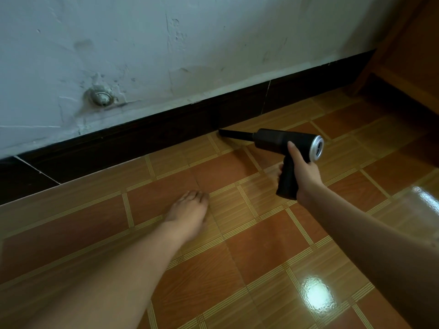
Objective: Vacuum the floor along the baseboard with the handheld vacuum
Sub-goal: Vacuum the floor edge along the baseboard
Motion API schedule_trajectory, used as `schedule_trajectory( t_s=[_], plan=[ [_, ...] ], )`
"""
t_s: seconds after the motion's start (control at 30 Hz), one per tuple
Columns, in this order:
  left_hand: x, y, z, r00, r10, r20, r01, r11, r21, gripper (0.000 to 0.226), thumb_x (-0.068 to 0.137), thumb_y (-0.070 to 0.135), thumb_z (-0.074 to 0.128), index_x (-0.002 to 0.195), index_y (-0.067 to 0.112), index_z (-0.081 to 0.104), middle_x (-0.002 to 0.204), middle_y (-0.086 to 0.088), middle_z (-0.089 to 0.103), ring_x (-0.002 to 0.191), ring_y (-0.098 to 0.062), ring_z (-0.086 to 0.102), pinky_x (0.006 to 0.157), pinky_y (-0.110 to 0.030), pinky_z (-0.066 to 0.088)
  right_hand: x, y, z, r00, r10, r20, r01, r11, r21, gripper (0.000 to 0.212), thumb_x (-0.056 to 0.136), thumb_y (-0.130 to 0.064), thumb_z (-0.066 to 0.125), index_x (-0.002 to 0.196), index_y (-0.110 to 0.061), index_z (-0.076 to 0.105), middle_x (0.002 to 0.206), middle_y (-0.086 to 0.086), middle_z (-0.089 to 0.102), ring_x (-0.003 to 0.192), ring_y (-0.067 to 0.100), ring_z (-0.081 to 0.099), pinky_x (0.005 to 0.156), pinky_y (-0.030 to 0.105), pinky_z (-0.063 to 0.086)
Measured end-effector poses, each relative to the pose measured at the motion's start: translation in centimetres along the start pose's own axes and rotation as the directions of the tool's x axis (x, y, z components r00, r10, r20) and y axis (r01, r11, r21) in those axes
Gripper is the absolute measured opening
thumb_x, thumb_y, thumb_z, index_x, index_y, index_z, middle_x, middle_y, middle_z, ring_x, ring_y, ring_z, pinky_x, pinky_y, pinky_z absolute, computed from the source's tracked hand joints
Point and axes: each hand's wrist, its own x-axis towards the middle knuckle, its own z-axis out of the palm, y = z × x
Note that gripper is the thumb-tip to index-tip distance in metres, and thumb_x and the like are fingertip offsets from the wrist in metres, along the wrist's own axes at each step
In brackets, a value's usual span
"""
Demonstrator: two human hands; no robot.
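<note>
Here, we are gripping the handheld vacuum (285, 141) with our right hand (303, 173). Our fingers are curling round the front of its black pistol handle (288, 182), and our thumb is stretching up along the side of the dark body. The silver end cap is facing back toward us, and the slim black nozzle (235, 134) is pointing left and away. Its tip is reaching the line where the floor (237, 257) meets the baseboard (142, 141), though we cannot tell whether it is actually touching.

Our left hand (190, 208) is resting palm down on the floor, holding nothing, with its fingers spread loosely and the fingertips pressing on the tile. It is lying well apart from the vacuum, nearer to us and to the left, with both bare forearms coming in from the bottom of the view.

The floor is showing glossy orange-brown tiles with pale striped borders, and bright glare is shining off it at the lower right. The dark baseboard is running diagonally from the lower left to the upper right, with a thin pale joint line just right of the nozzle tip. Above it the white wall (166, 43) is looking scuffed and cracked, and a small round metal fitting (101, 97) is sitting in it at the left. At the upper right, a piece of wooden furniture (408, 55) is standing against the wall.
</note>
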Motion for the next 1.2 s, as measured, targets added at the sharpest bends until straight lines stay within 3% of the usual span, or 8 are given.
schedule_trajectory(
  t_s=[0.17, 0.3, 0.4, 0.5, 0.6, 0.73, 0.9, 1.2],
  plan=[
    [-2.8, -3.7, -0.1, 1.000, 0.000, 0.009, -0.001, 0.998, 0.055, 0.059, 0.095, 0.028, 0.049, 0.146, 0.012, 0.023, 0.153, -0.007, 0.024, 0.142, -0.019, 0.018, 0.116, -0.030, 0.006, -2.6, 1.2, 1.1, 0.945, -0.265, 0.193, 0.310, 0.913, -0.265, 0.027, 0.086, -0.029, 0.064, 0.104, -0.010, 0.057, 0.072, 0.004, 0.061, 0.059, 0.013, 0.060, 0.062, 0.027, 0.052],
    [-5.0, -6.7, -0.3, 0.996, -0.085, 0.037, 0.082, 0.994, 0.065, 0.053, 0.094, 0.026, 0.051, 0.141, 0.012, 0.033, 0.149, -0.009, 0.032, 0.139, -0.022, 0.026, 0.115, -0.032, 0.016, -3.9, 2.0, 2.8, 0.817, -0.413, 0.402, 0.568, 0.692, -0.446, 0.030, 0.082, -0.021, 0.069, 0.107, -0.011, 0.056, 0.079, -0.003, 0.062, 0.068, 0.008, 0.061, 0.063, 0.021, 0.049],
    [-6.2, -8.2, -0.5, 0.993, -0.110, 0.048, 0.108, 0.993, 0.053, 0.051, 0.094, 0.026, 0.051, 0.141, 0.013, 0.034, 0.147, -0.009, 0.035, 0.136, -0.023, 0.031, 0.111, -0.032, 0.023, -4.9, 2.3, 4.0, 0.617, -0.523, 0.587, 0.775, 0.277, -0.568, 0.039, 0.078, -0.022, 0.075, 0.110, -0.011, 0.055, 0.082, -0.008, 0.061, 0.070, 0.006, 0.059, 0.059, 0.019, 0.046],
    [-7.3, -9.6, -0.2, 0.988, -0.143, 0.066, 0.139, 0.989, 0.059, 0.054, 0.094, 0.028, 0.051, 0.142, 0.014, 0.031, 0.148, -0.009, 0.034, 0.134, -0.024, 0.033, 0.108, -0.032, 0.027, -5.1, 2.7, 5.5, 0.263, -0.536, 0.802, 0.892, -0.182, -0.414, 0.046, 0.065, -0.011, 0.084, 0.102, -0.001, 0.059, 0.075, 0.007, 0.066, 0.059, 0.017, 0.061, 0.049, 0.018, 0.038],
    [-8.3, -11.1, 0.0, 0.970, -0.213, 0.120, 0.209, 0.977, 0.051, 0.053, 0.096, 0.028, 0.048, 0.144, 0.014, 0.030, 0.149, -0.008, 0.033, 0.134, -0.025, 0.033, 0.107, -0.031, 0.029, -5.2, 3.1, 7.3, 0.052, -0.430, 0.901, 0.901, -0.369, -0.228, 0.056, 0.057, -0.012, 0.088, 0.101, -0.005, 0.055, 0.074, 0.008, 0.067, 0.056, 0.020, 0.062, 0.050, 0.018, 0.039],
    [-9.9, -13.5, 0.6, 0.938, -0.312, 0.153, 0.313, 0.950, 0.016, 0.057, 0.096, 0.030, 0.046, 0.147, 0.016, 0.024, 0.154, -0.008, 0.023, 0.139, -0.023, 0.025, 0.110, -0.032, 0.024, -5.9, 4.2, 9.9, -0.102, -0.273, 0.957, 0.867, -0.496, -0.049, 0.063, 0.058, -0.019, 0.087, 0.105, -0.012, 0.047, 0.076, 0.007, 0.065, 0.059, 0.020, 0.062, 0.056, 0.022, 0.040],
    [-11.7, -15.5, 1.7, 0.924, -0.348, 0.160, 0.349, 0.937, 0.024, 0.061, 0.095, 0.033, 0.047, 0.147, 0.015, 0.021, 0.156, -0.008, 0.018, 0.143, -0.022, 0.017, 0.114, -0.034, 0.014, -6.4, 5.2, 12.5, -0.172, -0.212, 0.962, 0.840, -0.541, 0.031, 0.063, 0.061, -0.025, 0.085, 0.108, -0.012, 0.046, 0.080, 0.007, 0.066, 0.063, 0.022, 0.064, 0.055, 0.030, 0.048],
    [-12.1, -15.6, 2.2, 0.925, -0.335, 0.178, 0.337, 0.941, 0.018, 0.065, 0.095, 0.034, 0.046, 0.149, 0.012, 0.015, 0.156, -0.006, 0.016, 0.144, -0.021, 0.012, 0.115, -0.036, 0.013, -6.6, 6.4, 14.7, -0.123, -0.202, 0.972, 0.836, -0.549, -0.008, 0.054, 0.059, -0.024, 0.087, 0.103, -0.007, 0.059, 0.078, 0.008, 0.065, 0.063, 0.025, 0.065, 0.054, 0.033, 0.052]
  ],
)
